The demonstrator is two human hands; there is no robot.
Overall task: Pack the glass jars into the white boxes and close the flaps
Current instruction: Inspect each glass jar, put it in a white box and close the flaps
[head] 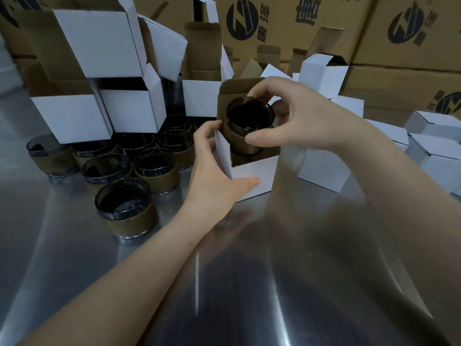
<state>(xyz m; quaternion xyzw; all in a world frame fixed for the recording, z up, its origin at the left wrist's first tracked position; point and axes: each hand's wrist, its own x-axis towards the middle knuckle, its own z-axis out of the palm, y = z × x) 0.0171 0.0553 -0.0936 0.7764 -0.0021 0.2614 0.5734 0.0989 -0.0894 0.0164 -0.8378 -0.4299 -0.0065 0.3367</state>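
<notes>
— Steel table [249, 283], glossy, with brown printed cartons [399, 28] stacked along the back?
— Yes. Fills the whole foreground and mirrors both forearms.
— And centre frame?
— White box [252, 173], standing on the table, top open, brown-lined flap [239, 87] raised at the rear.
— And the jar [245, 126]?
— Dark glass, wrapped in a brown sleeve, partway down into the box. Rim and upper wall above the opening, base hidden inside.
— What of the right hand [299, 118]?
— Reaches over the jar from the right and clamps on it: thumb on the near wall just under the rim, fingers curled round the far side.
— And the left hand [214, 176]?
— Grips the box: thumb flat across the white front wall, fingers hooked round the left edge up by the opening.
— Anything else on the table?
— Loose jars [124, 206] clustered to the left, upright, in the same brown sleeves, nearest one set forward of the rest. Behind them, open boxes [99, 41] piled unevenly, flaps up. Off to the right, closed boxes [439, 151] lying in a heap, with one just beside the box being filled.
— Count of loose jars?
— Cannot tell; back rows half hidden under the pile.
</notes>
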